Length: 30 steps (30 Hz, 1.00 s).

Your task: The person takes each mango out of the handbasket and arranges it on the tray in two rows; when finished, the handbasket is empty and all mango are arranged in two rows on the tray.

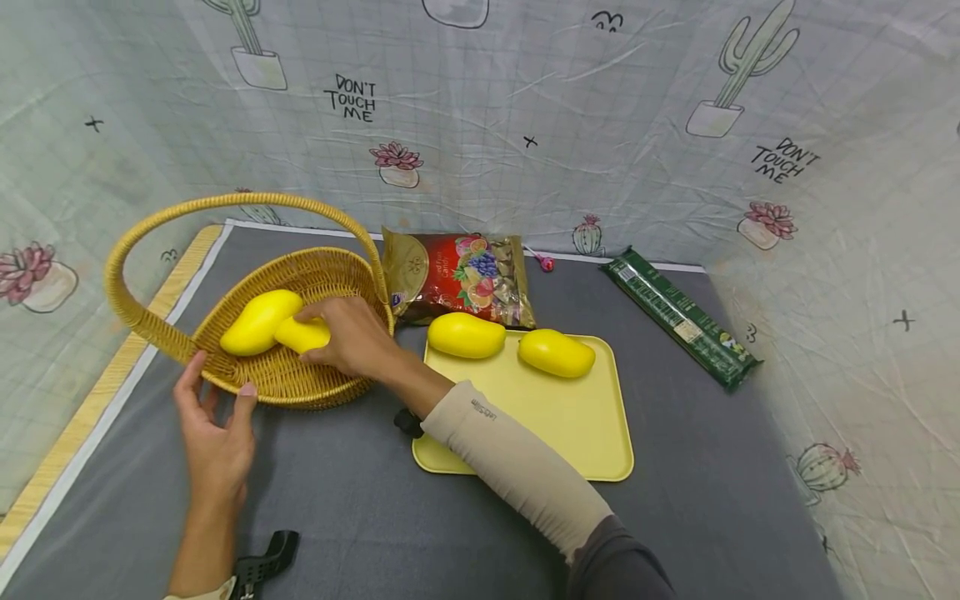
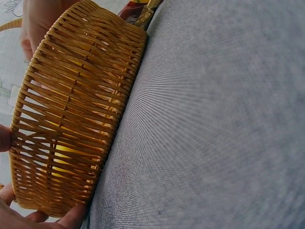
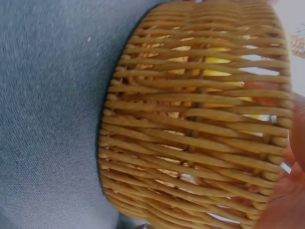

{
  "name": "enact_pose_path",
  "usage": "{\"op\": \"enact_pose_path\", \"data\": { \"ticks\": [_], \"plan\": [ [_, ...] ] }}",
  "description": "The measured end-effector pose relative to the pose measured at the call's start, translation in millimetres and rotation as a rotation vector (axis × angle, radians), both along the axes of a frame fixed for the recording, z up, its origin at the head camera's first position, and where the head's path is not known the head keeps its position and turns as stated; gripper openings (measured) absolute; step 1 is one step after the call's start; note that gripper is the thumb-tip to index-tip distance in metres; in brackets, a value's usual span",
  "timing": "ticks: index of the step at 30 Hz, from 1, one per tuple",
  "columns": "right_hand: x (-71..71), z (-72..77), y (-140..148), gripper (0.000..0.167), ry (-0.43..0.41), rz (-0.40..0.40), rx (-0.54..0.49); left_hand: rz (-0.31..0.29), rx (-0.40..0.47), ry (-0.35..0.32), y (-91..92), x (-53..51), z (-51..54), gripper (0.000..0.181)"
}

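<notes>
A wicker basket (image 1: 288, 385) with a tall arched handle stands at the left in the head view. My left hand (image 1: 217, 442) holds the basket's near left end, its thumb at the rim, as the left wrist view (image 2: 71, 218) also shows. My right hand (image 1: 351, 335) reaches inside and grips a yellow mango (image 1: 303, 335). Beside that one, a second mango (image 1: 258, 323) lies in the basket. Two more mangoes (image 1: 467, 336) (image 1: 557, 353) rest along the far edge of a pale yellow tray (image 1: 540, 425). In the right wrist view the basket wall (image 3: 200, 133) partly hides my right hand.
Behind the tray a red and gold candy bag (image 1: 457, 279) leans near the cloth backdrop. A long green packet (image 1: 678, 317) lies at the right, and a small pink item (image 1: 546, 263) sits at the back. My right forearm crosses over the tray.
</notes>
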State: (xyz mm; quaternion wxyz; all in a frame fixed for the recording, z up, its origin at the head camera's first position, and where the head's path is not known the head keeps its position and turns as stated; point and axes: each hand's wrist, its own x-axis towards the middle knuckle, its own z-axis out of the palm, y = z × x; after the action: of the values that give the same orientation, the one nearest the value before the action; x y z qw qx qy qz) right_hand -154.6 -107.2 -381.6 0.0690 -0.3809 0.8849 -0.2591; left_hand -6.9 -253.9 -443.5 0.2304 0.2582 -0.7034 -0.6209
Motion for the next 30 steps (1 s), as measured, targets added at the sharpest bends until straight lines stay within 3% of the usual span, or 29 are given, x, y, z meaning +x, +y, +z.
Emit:
{"op": "enact_pose_path", "data": {
  "ticks": [14, 20, 30],
  "plan": [
    [23.5, 29.3, 36.0, 0.055, 0.054, 0.025, -0.186, 0.004, -0.009, -0.007, -0.2, -0.3, 0.9, 0.066],
    [34.6, 41.7, 60.6, 0.056, 0.064, 0.055, -0.261, -0.003, 0.048, 0.046, -0.4, 0.3, -0.3, 0.067],
    [45.7, 42.5, 104.7, 0.055, 0.017, 0.054, -0.321, -0.006, 0.054, 0.063, -1.0, 1.0, -2.0, 0.066]
  ]
}}
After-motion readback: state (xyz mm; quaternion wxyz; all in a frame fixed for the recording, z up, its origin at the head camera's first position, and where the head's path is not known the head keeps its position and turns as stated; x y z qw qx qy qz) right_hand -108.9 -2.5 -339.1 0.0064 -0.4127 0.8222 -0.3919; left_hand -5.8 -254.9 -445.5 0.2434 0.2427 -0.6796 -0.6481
